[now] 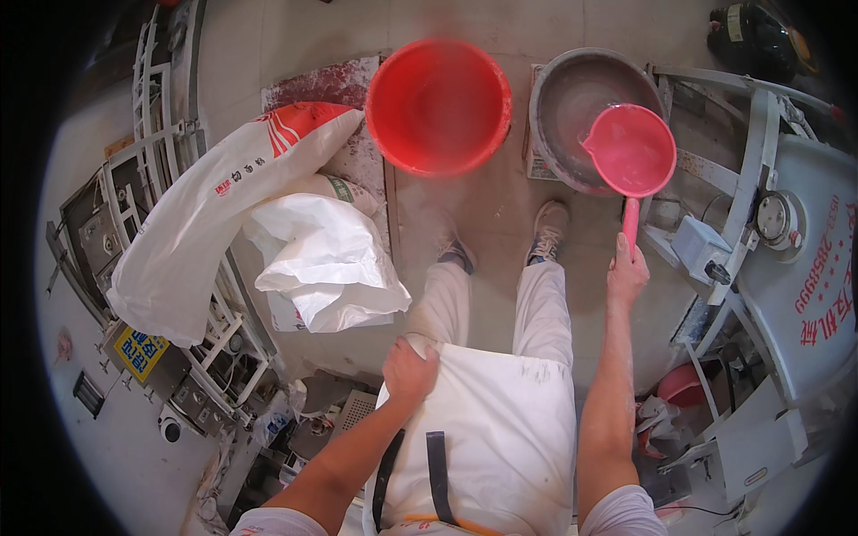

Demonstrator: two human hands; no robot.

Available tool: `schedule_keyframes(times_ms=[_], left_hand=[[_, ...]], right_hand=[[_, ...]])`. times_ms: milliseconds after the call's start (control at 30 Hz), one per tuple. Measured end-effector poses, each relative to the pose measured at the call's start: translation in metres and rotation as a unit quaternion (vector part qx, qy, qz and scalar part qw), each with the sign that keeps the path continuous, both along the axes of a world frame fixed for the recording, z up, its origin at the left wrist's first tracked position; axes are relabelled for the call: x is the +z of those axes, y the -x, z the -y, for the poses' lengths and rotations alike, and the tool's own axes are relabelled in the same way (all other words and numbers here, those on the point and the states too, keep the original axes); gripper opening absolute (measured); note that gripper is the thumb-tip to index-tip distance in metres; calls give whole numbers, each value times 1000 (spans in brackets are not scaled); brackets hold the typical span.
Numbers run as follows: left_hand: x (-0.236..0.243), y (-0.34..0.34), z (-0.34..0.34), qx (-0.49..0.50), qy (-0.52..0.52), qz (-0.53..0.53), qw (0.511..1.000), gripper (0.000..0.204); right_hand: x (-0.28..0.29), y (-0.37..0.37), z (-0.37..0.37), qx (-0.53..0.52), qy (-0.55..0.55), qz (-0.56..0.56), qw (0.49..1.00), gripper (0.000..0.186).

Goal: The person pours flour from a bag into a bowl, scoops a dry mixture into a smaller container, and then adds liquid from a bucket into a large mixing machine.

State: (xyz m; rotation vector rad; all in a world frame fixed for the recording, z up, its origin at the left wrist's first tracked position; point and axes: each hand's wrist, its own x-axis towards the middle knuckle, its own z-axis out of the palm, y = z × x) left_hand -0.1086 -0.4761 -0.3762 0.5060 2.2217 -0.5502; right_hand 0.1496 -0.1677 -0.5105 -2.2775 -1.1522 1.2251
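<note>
My right hand (626, 268) is closed round the handle of a pink ladle (633, 147), whose bowl is over a grey metal basin (563, 107) at the upper right. My left hand (409, 366) is closed on the top edge of my white apron (478, 411). A red bucket (384, 112) stands beside the basin, beyond my feet. Left of them lie a long white sack (179, 250) with red print and a crumpled, open white bag (322, 268) on top of another sack.
Metal frames and machinery (143, 170) line the left. White machinery (786, 268) with frame bars stands at the right, with a dark container (751, 49) beyond it and a pink basin (679, 384) low down. Tiled floor (483, 223) lies around my feet.
</note>
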Motion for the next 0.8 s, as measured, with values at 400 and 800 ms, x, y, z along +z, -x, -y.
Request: schedule_keyframes(times_ms=[400,800], left_hand=[[-2,1,1,10,-8,-1,1000,52],[4,3,-1,40,-7,8,999,52]], right_hand=[[15,29,5,110,-135,204,963,43],[15,41,16,136,-185,314,921,34]])
